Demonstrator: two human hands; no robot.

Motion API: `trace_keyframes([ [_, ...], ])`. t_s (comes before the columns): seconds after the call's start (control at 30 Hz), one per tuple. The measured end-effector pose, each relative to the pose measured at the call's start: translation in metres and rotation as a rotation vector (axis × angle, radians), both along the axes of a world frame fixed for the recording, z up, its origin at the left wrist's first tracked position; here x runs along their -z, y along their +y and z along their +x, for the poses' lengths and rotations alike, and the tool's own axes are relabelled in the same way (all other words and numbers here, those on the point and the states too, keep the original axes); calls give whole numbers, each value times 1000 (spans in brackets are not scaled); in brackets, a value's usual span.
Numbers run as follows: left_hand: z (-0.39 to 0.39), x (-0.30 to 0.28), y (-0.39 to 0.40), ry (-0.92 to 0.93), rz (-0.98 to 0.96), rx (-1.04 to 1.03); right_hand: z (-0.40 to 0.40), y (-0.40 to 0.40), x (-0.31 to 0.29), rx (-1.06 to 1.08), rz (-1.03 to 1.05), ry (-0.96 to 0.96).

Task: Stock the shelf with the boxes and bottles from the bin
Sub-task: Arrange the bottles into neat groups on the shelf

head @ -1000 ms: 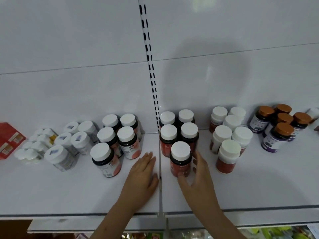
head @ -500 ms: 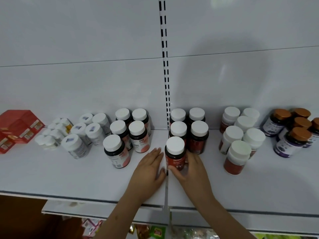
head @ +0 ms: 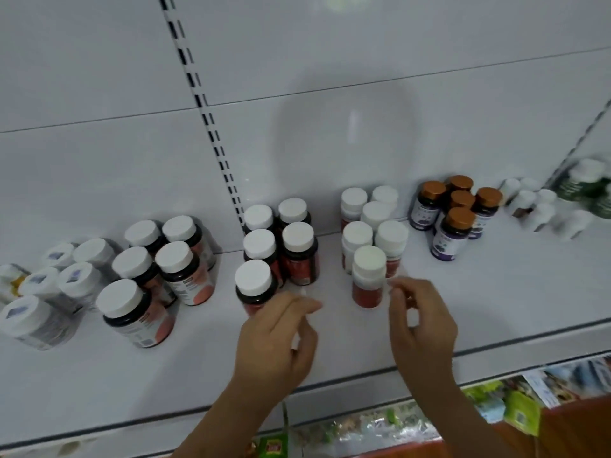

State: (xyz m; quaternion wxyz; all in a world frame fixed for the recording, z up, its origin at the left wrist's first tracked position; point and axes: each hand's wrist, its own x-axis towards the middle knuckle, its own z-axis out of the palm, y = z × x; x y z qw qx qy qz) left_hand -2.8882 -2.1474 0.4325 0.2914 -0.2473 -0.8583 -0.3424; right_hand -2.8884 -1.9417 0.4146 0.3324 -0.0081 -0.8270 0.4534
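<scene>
1. My left hand [head: 277,335] hangs over the shelf [head: 496,299] with its fingers loosely bent, and it holds nothing. It is just in front of the nearest dark bottle [head: 254,287], and I cannot tell if the fingertips touch it.
2. My right hand [head: 421,325] is also empty. Its fingers are half curled, with the thumb and first finger close together, just beside the front red bottle [head: 368,276] but apart from it.
3. I judge these bottles to be light, stiff plastic with smooth labels, a little slippery. They are tall for their base, so a push near the cap can tip one into its neighbours. I would take a bottle around the body below the white cap, with the thumb on one side and the fingers on the other.
4. The dark bottle stands at the front of a group of five, all upright and close together.
5. The red bottle is the front one of a group of six with white caps.
6. Further left is a group of five dark bottles with pink labels [head: 185,276], and then about six pale bottles [head: 76,279]; the edge of the view cuts this group.
7. Further right stand five bottles with copper caps [head: 451,233], then small white ones that are too blurred to count.
8. The bin is not in view.
</scene>
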Motion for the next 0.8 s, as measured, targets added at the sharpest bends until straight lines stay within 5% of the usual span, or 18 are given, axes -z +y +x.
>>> trace_keyframes([
  [0.1,-13,8,51,-251,36,32,-27,28,-5,94,-220,-101],
  [0.23,-39,34,92,-483,74,19,-65,47,2,-76,-316,-267],
  [0.53,-81,28,101,-639,213,85,-127,48,-2,-222,-786,-578],
  [0.8,-102,21,100,-700,175,212,-149,56,-19,-377,-949,-638],
])
